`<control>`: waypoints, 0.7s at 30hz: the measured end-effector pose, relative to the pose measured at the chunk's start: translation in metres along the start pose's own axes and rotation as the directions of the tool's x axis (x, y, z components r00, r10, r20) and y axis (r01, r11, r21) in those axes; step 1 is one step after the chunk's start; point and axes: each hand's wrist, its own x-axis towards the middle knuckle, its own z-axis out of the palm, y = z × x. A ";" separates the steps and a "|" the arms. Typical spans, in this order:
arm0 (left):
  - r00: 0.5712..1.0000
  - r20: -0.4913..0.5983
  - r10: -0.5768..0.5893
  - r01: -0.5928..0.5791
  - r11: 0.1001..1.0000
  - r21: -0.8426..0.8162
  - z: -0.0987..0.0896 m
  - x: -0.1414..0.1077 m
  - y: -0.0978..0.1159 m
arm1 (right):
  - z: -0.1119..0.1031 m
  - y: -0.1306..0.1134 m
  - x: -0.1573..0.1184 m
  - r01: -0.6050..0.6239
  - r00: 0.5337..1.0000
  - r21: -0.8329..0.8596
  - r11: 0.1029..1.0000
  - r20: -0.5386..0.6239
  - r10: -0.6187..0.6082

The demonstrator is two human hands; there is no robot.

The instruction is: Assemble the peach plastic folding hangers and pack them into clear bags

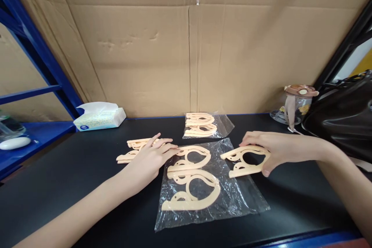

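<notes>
Two beige folding hangers [192, 203] lie one below the other on a clear plastic bag [232, 197]; whether they are inside it is hard to tell. My left hand [149, 159] is spread flat, with its fingertips at the left end of the upper hanger. Partly under and behind that hand is another beige folding hanger [126, 159] on the black table. At the right, my right hand [266, 149] grips a folded hanger [247, 170] by its curved end, its arms pointing left over the bag's edge.
A second clear bag with beige hangers [200, 132] lies at the back of the table [95, 162]. A tissue pack [100, 118] sits back left. A clear bottle with a brown lid [300, 102] and a black bag [343, 112] stand at the right. Cardboard [139, 54] forms the back wall.
</notes>
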 end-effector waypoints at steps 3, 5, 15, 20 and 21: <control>1.000 0.003 0.008 -0.008 1.000 -0.012 -0.002 0.001 0.000 | 0.003 -0.017 0.006 0.059 0.997 0.061 0.996 0.037 -0.061; 1.000 0.008 0.014 -0.014 1.000 -0.025 -0.005 0.002 0.002 | 0.004 -0.022 0.007 0.085 0.995 0.078 0.993 0.039 -0.088; 0.998 0.004 0.070 -0.069 0.986 -0.150 -0.012 0.004 0.009 | 0.009 -0.026 0.013 0.093 0.996 0.126 0.988 -0.023 -0.090; 0.997 -0.010 0.078 -0.079 0.974 -0.213 -0.009 0.004 0.007 | 0.032 -0.041 0.025 0.041 0.986 0.055 0.998 -0.164 -0.032; 0.997 -0.007 0.077 -0.077 0.973 -0.217 -0.010 0.004 0.007 | 0.036 -0.043 0.028 0.019 0.978 0.013 1.000 -0.207 -0.016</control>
